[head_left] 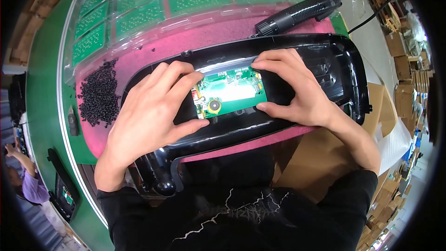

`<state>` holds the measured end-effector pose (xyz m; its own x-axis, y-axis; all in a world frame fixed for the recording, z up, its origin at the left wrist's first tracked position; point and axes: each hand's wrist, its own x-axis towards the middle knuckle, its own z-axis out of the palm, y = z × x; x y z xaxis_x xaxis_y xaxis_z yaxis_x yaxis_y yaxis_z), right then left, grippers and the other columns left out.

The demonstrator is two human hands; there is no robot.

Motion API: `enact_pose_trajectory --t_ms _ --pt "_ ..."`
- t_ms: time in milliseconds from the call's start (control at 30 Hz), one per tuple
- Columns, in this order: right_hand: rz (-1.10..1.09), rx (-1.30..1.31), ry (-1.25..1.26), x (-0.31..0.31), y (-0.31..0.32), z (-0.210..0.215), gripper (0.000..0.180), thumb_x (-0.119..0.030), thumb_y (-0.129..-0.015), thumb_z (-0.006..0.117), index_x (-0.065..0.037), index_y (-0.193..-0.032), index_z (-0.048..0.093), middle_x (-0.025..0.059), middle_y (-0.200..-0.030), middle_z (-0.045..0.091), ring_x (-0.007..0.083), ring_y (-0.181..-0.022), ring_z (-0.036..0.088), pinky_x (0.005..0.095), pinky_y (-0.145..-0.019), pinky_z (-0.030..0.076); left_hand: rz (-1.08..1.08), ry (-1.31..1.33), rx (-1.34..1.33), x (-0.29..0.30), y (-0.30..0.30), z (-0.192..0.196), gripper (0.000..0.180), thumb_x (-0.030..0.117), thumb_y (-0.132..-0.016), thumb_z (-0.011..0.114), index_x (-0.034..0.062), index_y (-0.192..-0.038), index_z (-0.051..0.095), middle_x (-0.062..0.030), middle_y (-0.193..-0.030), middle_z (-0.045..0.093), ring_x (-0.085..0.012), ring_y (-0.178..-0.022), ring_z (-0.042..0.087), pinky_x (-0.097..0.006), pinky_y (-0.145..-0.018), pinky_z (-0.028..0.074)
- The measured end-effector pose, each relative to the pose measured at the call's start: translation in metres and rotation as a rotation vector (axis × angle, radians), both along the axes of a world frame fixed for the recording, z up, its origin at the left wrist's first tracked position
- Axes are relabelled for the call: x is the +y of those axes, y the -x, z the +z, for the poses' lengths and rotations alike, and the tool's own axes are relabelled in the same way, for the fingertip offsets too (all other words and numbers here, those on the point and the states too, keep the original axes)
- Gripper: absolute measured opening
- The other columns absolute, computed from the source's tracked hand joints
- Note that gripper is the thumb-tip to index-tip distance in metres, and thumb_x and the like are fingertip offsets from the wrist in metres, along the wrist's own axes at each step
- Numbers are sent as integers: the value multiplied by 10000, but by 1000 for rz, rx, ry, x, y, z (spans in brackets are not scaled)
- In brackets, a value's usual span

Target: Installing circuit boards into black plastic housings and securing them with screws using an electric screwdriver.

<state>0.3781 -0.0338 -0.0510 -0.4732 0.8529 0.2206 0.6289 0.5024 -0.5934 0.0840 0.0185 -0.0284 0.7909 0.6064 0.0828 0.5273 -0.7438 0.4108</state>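
A green circuit board (241,104) with a round buzzer-like part near its lower left corner lies in the middle of a long black plastic housing (320,53). My left hand (155,107) grips the board's left end, thumb at the lower corner and fingertips at the upper one. At the opposite end, my right hand (297,88) pinches the board between thumb below and fingers above. Bright glare covers part of the board's face. The housing rests on a pink mat (174,46), its curved left end hanging over the near edge.
Black small screws (100,93) form a pile at the left. Clear trays (139,28) with several green boards stand at the back. A black electric screwdriver (299,13) lies behind the housing. A cardboard box (316,162) is at the near right. Another person's arm (23,158) shows far left.
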Motion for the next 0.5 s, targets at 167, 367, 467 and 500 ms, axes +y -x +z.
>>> enact_pose_trajectory --t_ms 167,367,467,500 --pt "2 -13 0 1 0 -2 639 -134 -705 834 -23 -1271 561 131 -1272 535 326 -1113 509 405 -982 447 5 -13 31 -1 0 0 702 272 -622 855 18 -1219 587 -129 -1192 557 -339 -1061 577 -421 -876 496" --pt "0 -20 0 0 1 0 633 -129 -702 834 -23 -1265 563 131 -1271 533 329 -1108 508 406 -980 447 3 -13 35 -1 0 0 711 282 -623 856 20 -1225 586 -129 -1188 554 -337 -1058 575 -420 -879 493" --pt "-1 -11 3 -2 2 1 634 -126 -697 835 -26 -1262 565 133 -1271 532 332 -1114 507 405 -980 446 -4 -30 33 -2 1 1 709 283 -625 856 24 -1227 586 -123 -1180 555 -332 -1046 573 -421 -875 492" --pt "-4 -5 4 -2 3 2 634 -124 -695 836 -27 -1259 565 134 -1271 531 333 -1117 507 404 -980 445 -11 -41 25 -2 2 1 707 286 -627 856 27 -1227 586 -119 -1178 555 -329 -1040 572 -421 -873 492"
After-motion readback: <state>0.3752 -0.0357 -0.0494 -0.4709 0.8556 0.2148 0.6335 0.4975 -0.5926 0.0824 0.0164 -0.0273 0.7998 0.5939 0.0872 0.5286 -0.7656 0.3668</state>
